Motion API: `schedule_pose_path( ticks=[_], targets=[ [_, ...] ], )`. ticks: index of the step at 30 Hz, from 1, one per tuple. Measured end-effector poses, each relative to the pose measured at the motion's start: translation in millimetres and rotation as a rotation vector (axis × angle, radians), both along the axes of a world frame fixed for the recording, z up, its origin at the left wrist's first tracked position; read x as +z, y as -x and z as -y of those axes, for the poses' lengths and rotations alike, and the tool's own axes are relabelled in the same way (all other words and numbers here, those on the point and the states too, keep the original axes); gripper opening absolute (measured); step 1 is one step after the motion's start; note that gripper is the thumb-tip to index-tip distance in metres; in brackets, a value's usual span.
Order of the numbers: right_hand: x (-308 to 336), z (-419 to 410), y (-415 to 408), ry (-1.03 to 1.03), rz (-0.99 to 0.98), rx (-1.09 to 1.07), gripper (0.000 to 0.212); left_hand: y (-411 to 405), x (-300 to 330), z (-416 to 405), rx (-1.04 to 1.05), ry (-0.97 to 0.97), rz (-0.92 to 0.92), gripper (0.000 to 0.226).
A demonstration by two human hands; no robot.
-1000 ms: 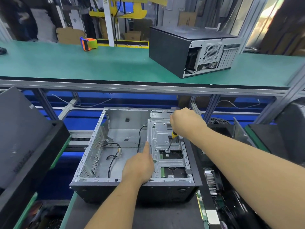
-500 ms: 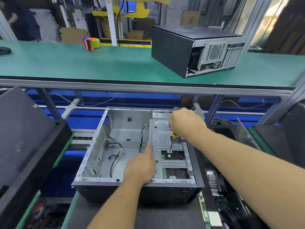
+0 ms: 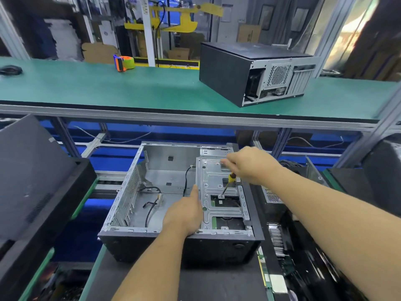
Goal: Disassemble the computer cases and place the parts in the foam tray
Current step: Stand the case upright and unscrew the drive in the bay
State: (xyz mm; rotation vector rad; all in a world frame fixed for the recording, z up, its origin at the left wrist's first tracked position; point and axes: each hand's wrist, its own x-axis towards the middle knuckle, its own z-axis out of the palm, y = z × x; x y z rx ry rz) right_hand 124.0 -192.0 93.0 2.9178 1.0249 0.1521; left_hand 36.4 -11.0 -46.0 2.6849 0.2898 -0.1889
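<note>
An open computer case [image 3: 130,192] lies on its side in front of me, its metal interior nearly bare with black cables [image 3: 149,207] on the floor. A silver drive cage [image 3: 213,177] fills its right half. My right hand [image 3: 249,165] is closed around a screwdriver [image 3: 227,184] with a yellow and black handle, its tip set on a screw in the cage. My left hand [image 3: 184,213] rests on the cage's left edge near the case's front rim, index finger stretched forward.
A second, closed case [image 3: 227,70] stands on the green upper bench [image 3: 108,88], with an orange tape dispenser [image 3: 123,63] further left. A black panel [image 3: 32,170] leans at my left. Boards and parts [image 3: 280,242] lie at the right.
Both hands keep their hold on the cage and the screwdriver. The view has shifted slightly; the screwdriver stays on the same screw.
</note>
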Motion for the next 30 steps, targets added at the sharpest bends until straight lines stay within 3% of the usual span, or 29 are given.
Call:
schedule_pose_path(
  ticks=[6,10,15,22,26,30],
  targets=[
    [3,6,-6,-0.174,-0.223,-0.158,0.015,2,0,1,0.001,-0.007,0.028,0.059],
    [1,-4,-4,-0.339,-0.200,-0.299,0.030,3,0,1,-0.002,-0.005,0.038,0.059],
    [-4,-7,-3,-0.297,-0.178,-0.398,0.044,3,2,1,-0.004,-0.011,0.064,0.058],
    [17,-12,0,-0.133,-0.338,-0.157,0.020,5,5,3,-0.002,-0.016,0.065,0.058],
    [21,-14,2,-0.141,-0.360,-0.149,0.010,4,5,3,0.002,-0.020,0.062,0.058],
    [17,-20,5,-0.134,-0.307,-0.273,0.037,5,4,3,0.002,-0.019,0.076,0.058]
  ],
)
